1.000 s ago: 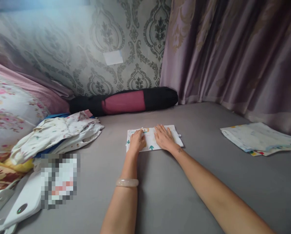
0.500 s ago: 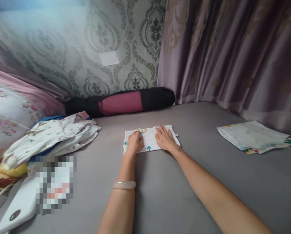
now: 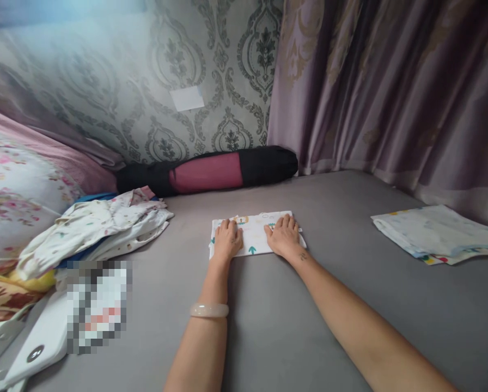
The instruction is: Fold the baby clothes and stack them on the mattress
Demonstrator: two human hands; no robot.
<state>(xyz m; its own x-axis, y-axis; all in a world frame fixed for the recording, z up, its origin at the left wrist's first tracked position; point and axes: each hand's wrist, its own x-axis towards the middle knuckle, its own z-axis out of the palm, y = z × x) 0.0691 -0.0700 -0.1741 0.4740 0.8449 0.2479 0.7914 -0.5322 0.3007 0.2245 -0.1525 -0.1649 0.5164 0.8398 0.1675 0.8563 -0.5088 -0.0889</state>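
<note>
A folded white cloth point(image 3: 252, 238) printed with green arrow shapes and some orange lies flat on the grey bed sheet point(image 3: 268, 316). Across its left end rests my left hand point(image 3: 228, 238), palm down with the fingers stretched forward. My right hand point(image 3: 284, 236) lies flat over the right end, its fingers a little spread. Neither hand grips the cloth; both press on its top. Parts of the print are hidden under the fingers. A pale bangle point(image 3: 209, 310) circles my left forearm.
Left lies a heap of printed clothes point(image 3: 105, 218) beside a floral pillow point(image 3: 15, 201). A white device point(image 3: 48, 332) and a blurred-out item are nearer. Folded cloths point(image 3: 435, 231) lie to the right. A black and maroon roll point(image 3: 207, 171) rests against the wall; curtains point(image 3: 370, 81) hang right.
My right hand has slid slightly right along the cloth, showing more print between the hands. My left hand stays on the left end. The view has shifted a little.
</note>
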